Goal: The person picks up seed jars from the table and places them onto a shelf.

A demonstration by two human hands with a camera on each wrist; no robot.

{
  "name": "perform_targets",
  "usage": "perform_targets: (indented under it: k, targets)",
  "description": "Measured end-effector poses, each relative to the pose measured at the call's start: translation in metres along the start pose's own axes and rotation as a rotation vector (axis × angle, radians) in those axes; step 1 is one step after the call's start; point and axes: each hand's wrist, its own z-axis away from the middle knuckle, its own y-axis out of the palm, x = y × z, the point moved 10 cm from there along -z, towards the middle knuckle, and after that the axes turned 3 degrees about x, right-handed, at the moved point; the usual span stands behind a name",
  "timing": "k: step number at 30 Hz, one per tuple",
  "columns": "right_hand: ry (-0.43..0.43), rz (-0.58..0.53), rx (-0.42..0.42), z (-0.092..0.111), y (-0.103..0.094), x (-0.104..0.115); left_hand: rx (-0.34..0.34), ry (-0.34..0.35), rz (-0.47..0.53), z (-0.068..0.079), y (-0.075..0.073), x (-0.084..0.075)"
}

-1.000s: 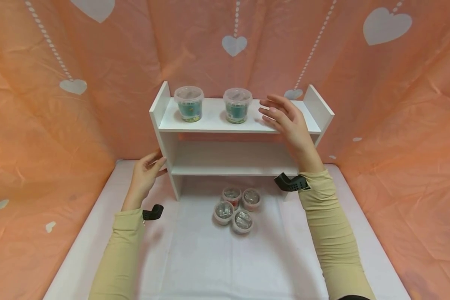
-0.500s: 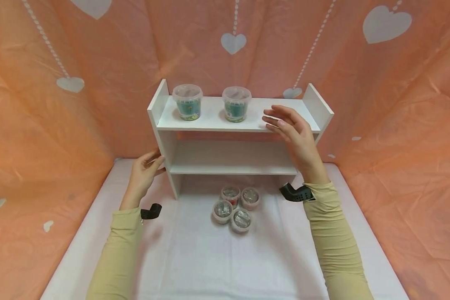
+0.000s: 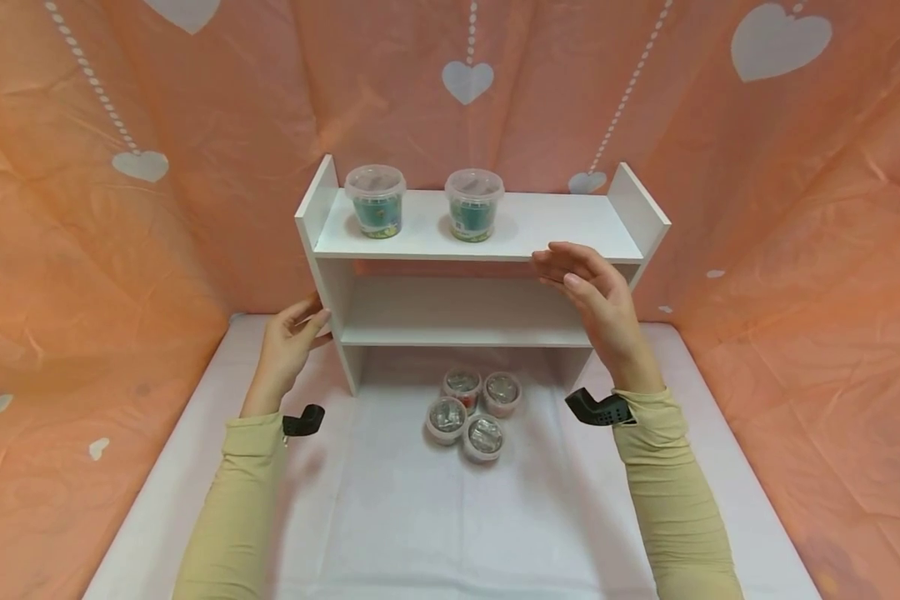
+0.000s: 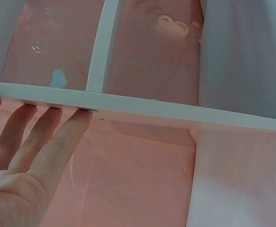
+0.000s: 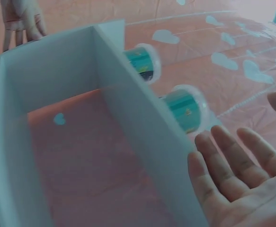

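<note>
A white shelf unit (image 3: 465, 312) with two boards stands on the table. On its top board sit two clear lidded tubs with teal contents, one at the left (image 3: 376, 204) and one near the middle (image 3: 474, 208). My left hand (image 3: 285, 350) rests against the unit's left side panel. In the left wrist view its straight fingers (image 4: 48, 137) touch the panel's outer face. My right hand (image 3: 603, 312) hovers in front of the top board's right part, fingers extended and holding nothing. The right wrist view shows that palm (image 5: 242, 198) beside the tubs.
Several small lidded tubs (image 3: 483, 439) stand grouped on the white-covered table (image 3: 412, 533), in front of and below the lower board. An orange cloth with white hearts (image 3: 405, 83) hangs behind and at both sides.
My right hand has drawn back and down from over the top board, away from the middle tub. My left hand stays at the side panel, and the tubs have not moved.
</note>
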Motion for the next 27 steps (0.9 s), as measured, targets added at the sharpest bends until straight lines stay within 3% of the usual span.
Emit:
perform_targets:
  k: [4, 10, 27]
  targets:
    - [0.01, -0.001, 0.059, 0.012, 0.003, -0.012, -0.001, -0.001, -0.01, 0.0, -0.001, 0.0]
    - [0.095, -0.003, 0.117, 0.033, 0.005, -0.039, -0.002, -0.014, -0.003, 0.001, 0.0, 0.001]
    - [0.242, 0.025, 0.186, 0.073, 0.002, -0.1, 0.004, -0.005, 0.012, 0.001, 0.0, 0.0]
